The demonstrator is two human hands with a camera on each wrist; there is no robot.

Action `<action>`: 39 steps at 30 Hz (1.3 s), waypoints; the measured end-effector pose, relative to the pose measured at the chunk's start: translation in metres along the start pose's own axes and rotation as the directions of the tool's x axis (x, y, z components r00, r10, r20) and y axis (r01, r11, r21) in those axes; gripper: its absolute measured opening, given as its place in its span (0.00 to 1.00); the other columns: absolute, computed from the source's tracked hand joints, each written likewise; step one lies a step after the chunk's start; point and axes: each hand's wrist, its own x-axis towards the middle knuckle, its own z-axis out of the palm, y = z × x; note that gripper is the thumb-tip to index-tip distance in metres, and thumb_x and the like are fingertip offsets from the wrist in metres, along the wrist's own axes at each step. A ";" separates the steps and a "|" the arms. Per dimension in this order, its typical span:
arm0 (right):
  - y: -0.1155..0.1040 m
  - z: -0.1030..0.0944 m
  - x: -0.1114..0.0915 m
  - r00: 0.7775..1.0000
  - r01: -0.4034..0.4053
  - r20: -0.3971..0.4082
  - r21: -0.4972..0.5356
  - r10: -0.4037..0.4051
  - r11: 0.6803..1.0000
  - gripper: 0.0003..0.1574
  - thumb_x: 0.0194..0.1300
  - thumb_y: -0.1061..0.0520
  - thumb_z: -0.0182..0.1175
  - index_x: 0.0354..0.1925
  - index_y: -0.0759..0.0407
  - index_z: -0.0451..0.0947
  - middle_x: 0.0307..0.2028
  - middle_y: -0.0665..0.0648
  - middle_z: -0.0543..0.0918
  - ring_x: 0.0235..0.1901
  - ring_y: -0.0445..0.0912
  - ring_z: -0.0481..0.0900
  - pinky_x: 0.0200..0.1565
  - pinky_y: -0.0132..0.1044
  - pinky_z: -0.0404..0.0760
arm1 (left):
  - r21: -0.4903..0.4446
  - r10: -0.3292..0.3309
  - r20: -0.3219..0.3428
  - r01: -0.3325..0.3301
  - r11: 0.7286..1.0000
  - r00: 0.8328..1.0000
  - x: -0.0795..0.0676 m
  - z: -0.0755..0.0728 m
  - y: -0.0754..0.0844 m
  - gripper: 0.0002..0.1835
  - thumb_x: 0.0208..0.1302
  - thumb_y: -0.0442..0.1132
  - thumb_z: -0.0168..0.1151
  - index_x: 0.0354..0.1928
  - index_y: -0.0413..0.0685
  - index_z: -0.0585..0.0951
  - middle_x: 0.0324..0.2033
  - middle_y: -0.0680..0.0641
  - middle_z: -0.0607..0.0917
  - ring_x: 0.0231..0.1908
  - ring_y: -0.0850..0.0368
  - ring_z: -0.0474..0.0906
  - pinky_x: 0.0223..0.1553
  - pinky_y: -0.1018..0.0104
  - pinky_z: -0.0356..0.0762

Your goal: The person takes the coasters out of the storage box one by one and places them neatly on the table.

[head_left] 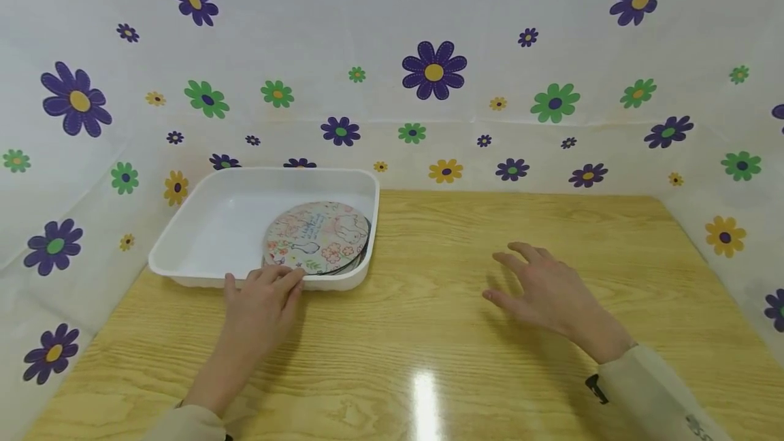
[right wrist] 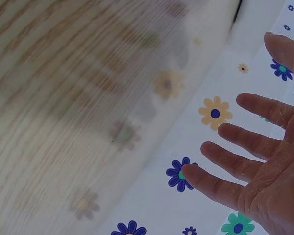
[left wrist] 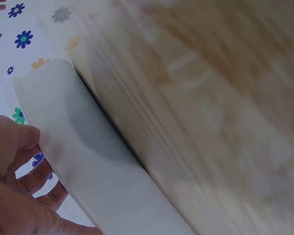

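A white plastic tray (head_left: 208, 223) stands at the left of the table. In its right half lies a stack of round, flat boards; the top board (head_left: 318, 237) carries printed flowers and animals. My left hand (head_left: 260, 301) is at the tray's front rim, fingertips over the edge near the board. From the left wrist, the fingers (left wrist: 36, 176) look loosely bent beside the tray wall. My right hand (head_left: 548, 288) hovers over the right side of the table, fingers spread and holding nothing. In the right wrist view its fingers (right wrist: 235, 161) are nearly straight.
The wood-grain table (head_left: 429, 332) reaches back to a white flowered cloth (head_left: 367, 33), which also hangs at both sides. The tray's back edge stands close to that cloth. A light glare (head_left: 425, 400) shows on the table near the front.
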 end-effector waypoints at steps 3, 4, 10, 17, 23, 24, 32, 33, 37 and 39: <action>-0.002 0.000 0.001 1.000 0.005 -0.001 -0.002 -0.005 1.000 0.44 0.59 0.26 0.53 0.61 0.52 0.72 0.62 0.63 0.71 0.56 0.63 0.75 0.43 0.59 0.81 | -0.003 0.003 0.010 -0.003 1.000 1.000 0.001 0.003 0.009 0.12 0.66 0.41 0.58 0.49 0.50 0.83 0.45 0.45 0.84 0.51 0.37 0.76 0.53 0.17 0.50; -0.002 0.000 0.002 1.000 0.005 0.001 0.000 -0.005 1.000 0.43 0.59 0.26 0.53 0.61 0.51 0.72 0.62 0.63 0.71 0.56 0.62 0.74 0.43 0.59 0.80 | -0.006 0.006 0.010 -0.006 1.000 1.000 0.002 0.004 0.012 0.12 0.66 0.41 0.58 0.49 0.50 0.83 0.45 0.45 0.84 0.51 0.37 0.76 0.52 0.17 0.50; -0.008 -0.001 0.007 1.000 0.020 0.016 0.024 -0.020 1.000 0.42 0.60 0.28 0.53 0.62 0.52 0.72 0.63 0.63 0.71 0.58 0.62 0.73 0.46 0.59 0.79 | -0.009 0.028 -0.011 -0.028 1.000 1.000 0.000 0.009 0.024 0.11 0.65 0.40 0.60 0.47 0.51 0.83 0.43 0.47 0.84 0.49 0.40 0.78 0.51 0.16 0.51; -0.015 0.000 0.015 0.998 0.063 0.007 0.038 -0.063 0.997 0.41 0.61 0.28 0.53 0.61 0.53 0.72 0.61 0.61 0.73 0.57 0.58 0.75 0.51 0.55 0.79 | 0.012 0.023 -0.001 -0.023 1.000 1.000 -0.002 0.013 0.044 0.10 0.65 0.42 0.60 0.47 0.56 0.84 0.43 0.50 0.85 0.50 0.44 0.78 0.52 0.17 0.52; -0.029 -0.001 0.032 0.993 0.112 -0.048 0.107 -0.108 0.988 0.39 0.64 0.33 0.54 0.62 0.55 0.70 0.59 0.59 0.75 0.56 0.55 0.76 0.53 0.51 0.79 | 0.013 0.010 0.034 -0.011 1.000 0.999 0.001 0.008 0.052 0.10 0.64 0.43 0.61 0.47 0.58 0.84 0.44 0.51 0.86 0.48 0.44 0.80 0.49 0.17 0.56; -0.032 -0.001 0.036 0.991 0.129 -0.063 0.120 -0.122 0.984 0.37 0.64 0.34 0.54 0.62 0.55 0.70 0.58 0.59 0.75 0.56 0.54 0.76 0.54 0.50 0.78 | 0.014 0.010 0.049 -0.011 1.000 0.999 0.002 0.006 0.051 0.10 0.64 0.44 0.61 0.47 0.58 0.84 0.44 0.51 0.86 0.48 0.43 0.80 0.48 0.17 0.56; -0.061 0.004 0.072 0.956 0.274 -0.166 0.193 -0.244 0.942 0.29 0.66 0.43 0.57 0.57 0.59 0.74 0.53 0.58 0.79 0.53 0.50 0.78 0.54 0.44 0.79 | 0.072 -0.057 0.212 0.042 0.996 0.976 0.013 -0.018 0.024 0.17 0.62 0.57 0.61 0.46 0.57 0.85 0.48 0.46 0.84 0.50 0.38 0.78 0.48 0.20 0.61; -0.065 0.006 0.077 0.948 0.296 -0.182 0.197 -0.261 0.935 0.28 0.66 0.44 0.57 0.56 0.59 0.75 0.53 0.57 0.79 0.53 0.50 0.78 0.54 0.43 0.79 | 0.070 -0.052 0.219 0.038 0.997 0.974 0.014 -0.019 0.020 0.18 0.61 0.57 0.61 0.46 0.57 0.85 0.47 0.46 0.84 0.49 0.38 0.78 0.48 0.21 0.62; -0.078 0.009 0.094 0.925 0.359 -0.210 0.212 -0.316 0.909 0.24 0.65 0.47 0.58 0.54 0.58 0.76 0.51 0.55 0.80 0.51 0.46 0.78 0.53 0.39 0.79 | 0.060 0.003 0.228 -0.017 0.998 0.974 0.016 -0.021 0.006 0.18 0.62 0.57 0.59 0.46 0.57 0.85 0.45 0.46 0.86 0.45 0.40 0.81 0.43 0.32 0.72; -0.083 0.010 0.101 0.919 0.376 -0.208 0.211 -0.334 0.903 0.23 0.66 0.47 0.58 0.54 0.58 0.76 0.51 0.55 0.80 0.51 0.46 0.78 0.53 0.38 0.79 | 0.059 0.033 0.224 -0.047 0.997 0.974 0.016 -0.021 0.001 0.16 0.63 0.56 0.58 0.46 0.58 0.85 0.44 0.47 0.86 0.44 0.42 0.82 0.42 0.36 0.74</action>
